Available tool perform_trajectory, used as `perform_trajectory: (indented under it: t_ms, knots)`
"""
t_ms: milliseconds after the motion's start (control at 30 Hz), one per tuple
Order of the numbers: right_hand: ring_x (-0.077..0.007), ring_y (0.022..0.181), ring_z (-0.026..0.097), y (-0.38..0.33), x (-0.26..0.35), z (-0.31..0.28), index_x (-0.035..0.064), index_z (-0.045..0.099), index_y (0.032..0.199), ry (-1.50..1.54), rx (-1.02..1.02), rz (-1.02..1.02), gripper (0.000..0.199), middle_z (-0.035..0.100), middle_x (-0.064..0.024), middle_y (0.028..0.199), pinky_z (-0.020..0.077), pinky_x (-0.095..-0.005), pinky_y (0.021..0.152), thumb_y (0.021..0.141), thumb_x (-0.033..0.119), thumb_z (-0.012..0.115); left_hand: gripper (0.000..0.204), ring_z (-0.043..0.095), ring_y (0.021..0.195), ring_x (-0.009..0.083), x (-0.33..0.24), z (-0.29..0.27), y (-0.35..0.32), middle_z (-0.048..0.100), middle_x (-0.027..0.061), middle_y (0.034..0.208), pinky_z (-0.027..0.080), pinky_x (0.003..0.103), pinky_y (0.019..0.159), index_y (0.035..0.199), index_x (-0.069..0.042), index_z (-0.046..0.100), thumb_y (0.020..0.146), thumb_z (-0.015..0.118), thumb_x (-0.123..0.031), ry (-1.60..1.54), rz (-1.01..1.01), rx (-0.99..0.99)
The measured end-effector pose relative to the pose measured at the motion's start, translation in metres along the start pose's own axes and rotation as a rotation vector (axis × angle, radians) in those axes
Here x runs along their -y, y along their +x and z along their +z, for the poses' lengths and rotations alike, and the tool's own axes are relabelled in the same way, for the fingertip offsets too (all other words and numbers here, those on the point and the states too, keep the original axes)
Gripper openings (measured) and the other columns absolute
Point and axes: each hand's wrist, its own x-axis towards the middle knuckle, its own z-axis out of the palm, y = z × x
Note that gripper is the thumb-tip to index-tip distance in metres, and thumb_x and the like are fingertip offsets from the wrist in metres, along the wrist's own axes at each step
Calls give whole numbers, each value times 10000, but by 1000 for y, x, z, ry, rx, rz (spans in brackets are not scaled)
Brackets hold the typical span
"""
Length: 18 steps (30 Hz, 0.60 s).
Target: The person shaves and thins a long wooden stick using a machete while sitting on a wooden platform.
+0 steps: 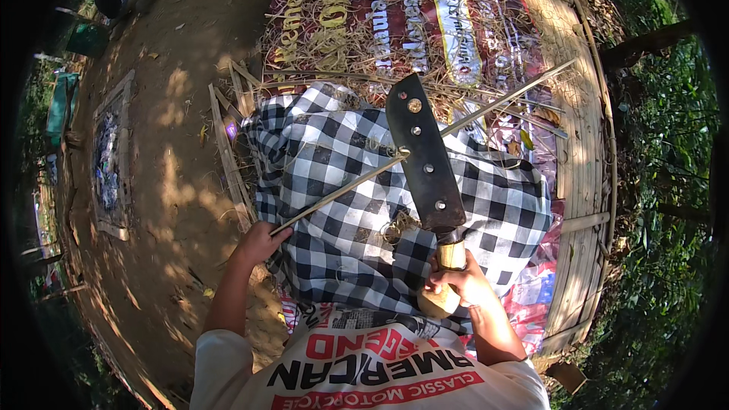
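Note:
My right hand [465, 282] is wrapped round the wooden handle [451, 257] of a broad dark cleaver [427, 167]. Its squared blade points away from me, with several small round bright spots along its length. At the left, my left hand [258, 244] pinches the near end of a thin pale bamboo strip [334, 196]. That strip runs up to the blade's left edge and continues on the right side, ending far right. Whether it passes behind the blade or through it, I cannot tell. Beneath both lies a black and white checked cloth [326, 152] over my lap.
A red printed banner [326, 23] ahead is strewn with pale shavings [486, 30]. Split bamboo slats [585, 258] form the right edge, with green plants [661, 197] beyond. Several loose strips [228, 152] lie left of the cloth, by the dirt ground [167, 144] and a framed panel [112, 156].

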Motion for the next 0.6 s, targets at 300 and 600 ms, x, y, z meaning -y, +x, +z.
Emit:
perform_trajectory:
  t_ms: [300,600]
  knots:
    - [-202,586,611,-5,5,9,-17,530,888,-17,-50,-97,251,572,-85,665,511,-339,613,653,-55,610,434,609,637,387,1,11,0,579,261,649,450,419,591,823,67,651,878,643,-364,-33,-46,-19]
    - [-210,581,621,-8,24,5,-43,511,931,255,42,-211,299,592,-111,658,546,-357,655,654,-69,622,428,600,623,377,-1,11,-3,585,245,640,454,414,604,821,74,639,871,652,-351,-96,-76,56]
